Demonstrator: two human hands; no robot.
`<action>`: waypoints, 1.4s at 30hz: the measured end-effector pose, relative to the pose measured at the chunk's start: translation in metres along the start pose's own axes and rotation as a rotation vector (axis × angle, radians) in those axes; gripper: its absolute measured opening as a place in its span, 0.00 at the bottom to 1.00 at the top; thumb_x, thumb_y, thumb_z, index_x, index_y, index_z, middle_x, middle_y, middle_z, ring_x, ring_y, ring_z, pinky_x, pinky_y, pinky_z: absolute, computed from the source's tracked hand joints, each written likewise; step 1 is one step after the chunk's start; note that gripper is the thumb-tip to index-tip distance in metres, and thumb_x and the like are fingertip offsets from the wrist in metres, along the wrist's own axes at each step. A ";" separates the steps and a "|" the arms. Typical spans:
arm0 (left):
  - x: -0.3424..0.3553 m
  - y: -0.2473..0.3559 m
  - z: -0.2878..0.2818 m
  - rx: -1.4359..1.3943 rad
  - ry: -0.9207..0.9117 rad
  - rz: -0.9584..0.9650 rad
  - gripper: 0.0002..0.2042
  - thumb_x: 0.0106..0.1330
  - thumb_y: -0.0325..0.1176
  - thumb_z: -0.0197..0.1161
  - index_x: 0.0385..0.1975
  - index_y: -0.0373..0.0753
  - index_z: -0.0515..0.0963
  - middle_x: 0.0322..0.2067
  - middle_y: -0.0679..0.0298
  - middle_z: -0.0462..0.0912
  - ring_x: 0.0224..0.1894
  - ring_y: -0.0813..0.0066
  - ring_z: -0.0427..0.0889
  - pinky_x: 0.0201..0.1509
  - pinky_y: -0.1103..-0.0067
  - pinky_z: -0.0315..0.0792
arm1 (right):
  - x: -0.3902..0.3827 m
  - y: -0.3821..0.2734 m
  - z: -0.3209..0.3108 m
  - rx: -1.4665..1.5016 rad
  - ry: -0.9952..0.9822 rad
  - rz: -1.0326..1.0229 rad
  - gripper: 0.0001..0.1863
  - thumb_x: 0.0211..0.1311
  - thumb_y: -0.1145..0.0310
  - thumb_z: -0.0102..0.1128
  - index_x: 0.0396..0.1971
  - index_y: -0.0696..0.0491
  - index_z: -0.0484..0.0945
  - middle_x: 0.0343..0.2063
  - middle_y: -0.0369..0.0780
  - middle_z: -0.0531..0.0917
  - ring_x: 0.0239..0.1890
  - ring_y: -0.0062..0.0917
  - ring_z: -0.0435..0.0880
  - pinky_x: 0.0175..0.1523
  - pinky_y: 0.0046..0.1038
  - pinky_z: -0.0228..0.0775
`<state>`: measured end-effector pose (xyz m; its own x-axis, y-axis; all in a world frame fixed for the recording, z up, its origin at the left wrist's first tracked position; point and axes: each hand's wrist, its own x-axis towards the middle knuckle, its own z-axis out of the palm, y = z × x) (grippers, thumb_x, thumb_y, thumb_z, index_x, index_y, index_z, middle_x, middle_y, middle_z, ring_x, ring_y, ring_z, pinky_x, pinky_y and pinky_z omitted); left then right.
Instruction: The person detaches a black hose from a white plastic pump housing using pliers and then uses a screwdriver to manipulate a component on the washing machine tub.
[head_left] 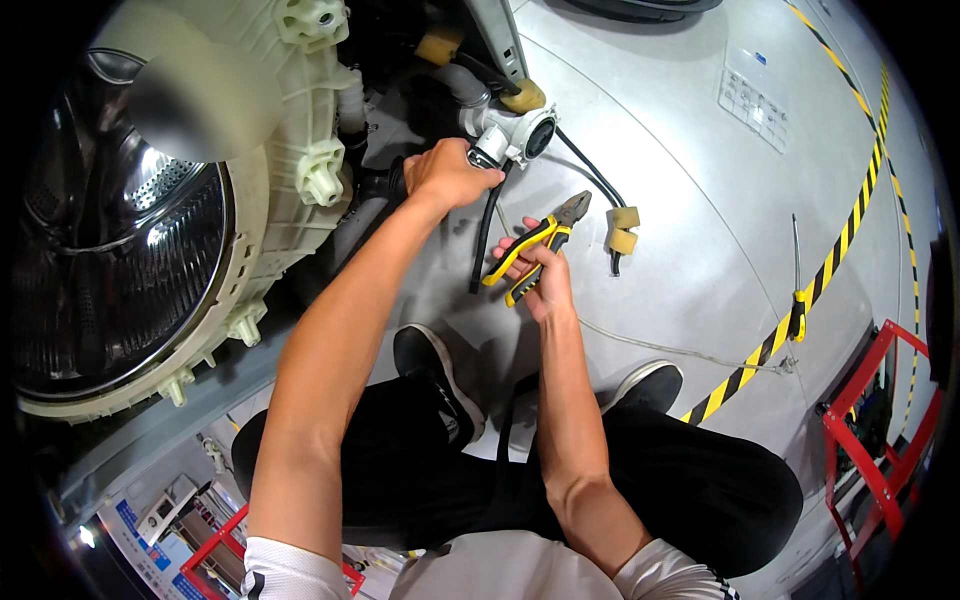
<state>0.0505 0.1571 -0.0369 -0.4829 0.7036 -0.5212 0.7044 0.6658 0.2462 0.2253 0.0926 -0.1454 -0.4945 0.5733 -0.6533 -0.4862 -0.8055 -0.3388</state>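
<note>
Pump-like white housing [530, 130], right of the washing-machine drum [115, 260]
Left hand [450, 175] grips its near side; right hand [550, 280] holds yellow-black pliers [564, 226], handles spread. Likely hose-joint work; next calls for steadying the housing, bringing the pliers up.

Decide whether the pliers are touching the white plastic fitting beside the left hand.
Apart. The head view shows a strip of grey floor between the tip of the pliers and the fitting.

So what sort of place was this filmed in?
Probably an appliance repair workshop or training room: a washer drum stands exposed, the right hand holds pliers, and striped tape marks the floor.
</note>
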 end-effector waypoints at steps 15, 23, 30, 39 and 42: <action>0.023 -0.014 -0.003 -0.124 -0.159 0.098 0.25 0.46 0.42 0.74 0.43 0.34 0.81 0.41 0.54 0.84 0.45 0.64 0.82 0.50 0.73 0.72 | 0.001 0.008 -0.004 -0.004 0.022 0.062 0.27 0.56 0.74 0.46 0.59 0.53 0.62 0.39 0.50 0.82 0.40 0.38 0.84 0.44 0.34 0.75; 0.029 -0.021 -0.016 -0.421 -0.367 0.134 0.26 0.44 0.41 0.78 0.39 0.29 0.81 0.34 0.57 0.84 0.36 0.73 0.80 0.45 0.78 0.72 | 0.001 0.007 -0.003 0.000 0.014 0.076 0.26 0.55 0.74 0.48 0.57 0.52 0.63 0.39 0.50 0.81 0.40 0.38 0.84 0.45 0.34 0.75; 0.017 -0.016 -0.017 -0.076 -0.136 0.152 0.26 0.40 0.50 0.78 0.27 0.31 0.82 0.25 0.58 0.83 0.28 0.70 0.80 0.37 0.74 0.73 | 0.002 0.004 -0.005 0.027 0.041 0.056 0.27 0.56 0.76 0.45 0.59 0.55 0.60 0.38 0.52 0.81 0.38 0.38 0.84 0.43 0.34 0.75; 0.005 -0.010 -0.013 -0.017 0.013 0.203 0.28 0.40 0.54 0.77 0.21 0.30 0.80 0.21 0.53 0.82 0.26 0.62 0.82 0.34 0.71 0.74 | 0.005 0.007 -0.003 0.036 0.034 0.059 0.27 0.55 0.75 0.46 0.58 0.54 0.60 0.39 0.51 0.81 0.38 0.39 0.84 0.44 0.35 0.75; 0.000 -0.006 -0.019 0.006 -0.014 0.155 0.28 0.41 0.54 0.77 0.23 0.30 0.81 0.23 0.52 0.83 0.28 0.60 0.83 0.36 0.70 0.75 | 0.003 0.007 0.001 0.031 0.030 0.069 0.27 0.55 0.76 0.46 0.59 0.55 0.59 0.39 0.51 0.81 0.38 0.39 0.84 0.44 0.36 0.75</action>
<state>0.0362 0.1578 -0.0232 -0.3610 0.7944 -0.4885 0.7729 0.5480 0.3198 0.2198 0.0883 -0.1492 -0.5056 0.5116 -0.6947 -0.4743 -0.8374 -0.2715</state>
